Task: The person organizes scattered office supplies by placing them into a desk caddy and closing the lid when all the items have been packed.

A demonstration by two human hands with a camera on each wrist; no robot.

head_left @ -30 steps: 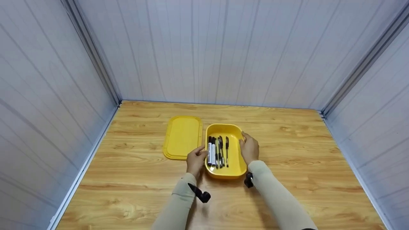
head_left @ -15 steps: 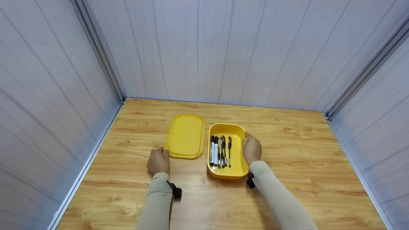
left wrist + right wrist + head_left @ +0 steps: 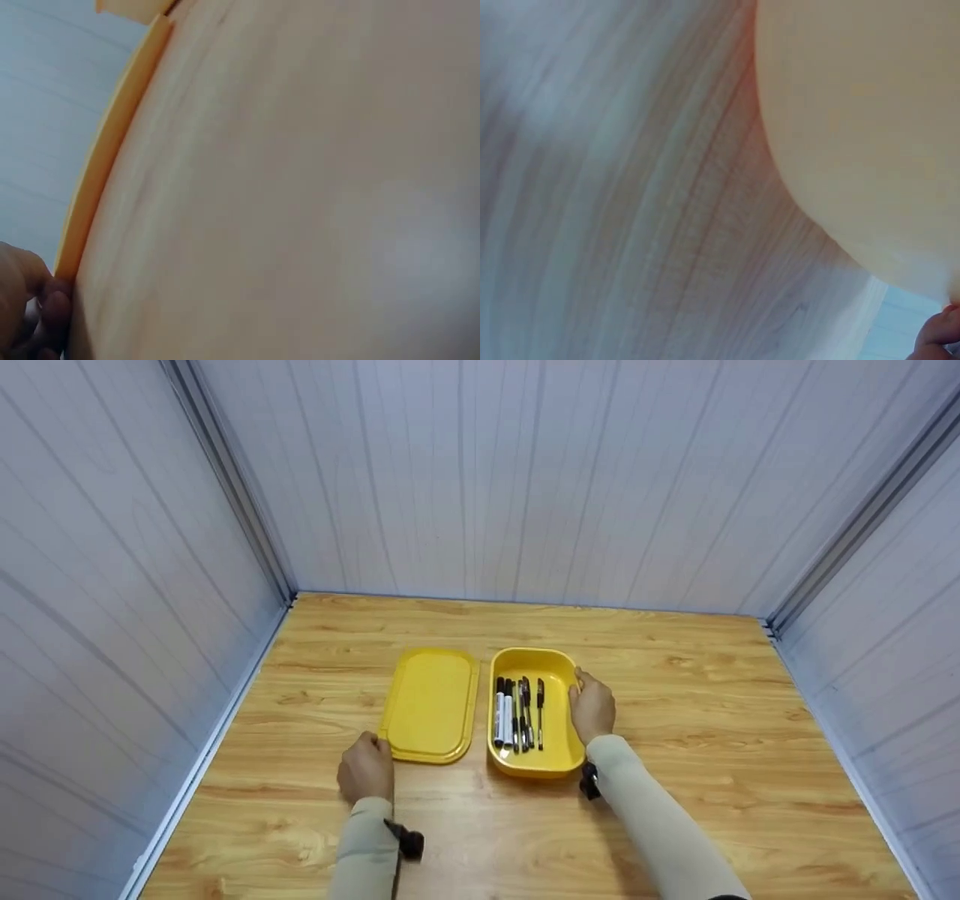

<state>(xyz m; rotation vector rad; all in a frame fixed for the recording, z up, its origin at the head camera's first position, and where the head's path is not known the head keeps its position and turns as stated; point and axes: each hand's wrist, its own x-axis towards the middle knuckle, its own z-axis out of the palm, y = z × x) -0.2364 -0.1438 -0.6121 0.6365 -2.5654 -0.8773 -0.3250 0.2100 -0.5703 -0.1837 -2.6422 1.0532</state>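
Observation:
A yellow rectangular lid (image 3: 431, 705) lies on the wooden table. My left hand (image 3: 366, 769) pinches its near left corner; in the left wrist view the fingers (image 3: 54, 307) close on the lid's edge (image 3: 105, 165). Right of the lid stands a yellow plastic box (image 3: 561, 720) with its top uncovered. My right hand (image 3: 592, 706) grips the box's right rim, the thumb on the inner side. Inside the box, two white markers (image 3: 500, 720) with black caps lie along the left side. Several black and clear pens (image 3: 525, 712) lie beside them, one pen (image 3: 540, 712) a little apart.
The wooden tabletop (image 3: 712, 720) runs around the box and lid. Pale panel walls (image 3: 465, 487) stand at the back and both sides, joined by metal corner posts (image 3: 225, 472). A narrow gap separates the lid from the box.
My left hand has left the box's left side and taken hold of the lid's near left corner. The lid has slid toward me. My right hand stays on the box.

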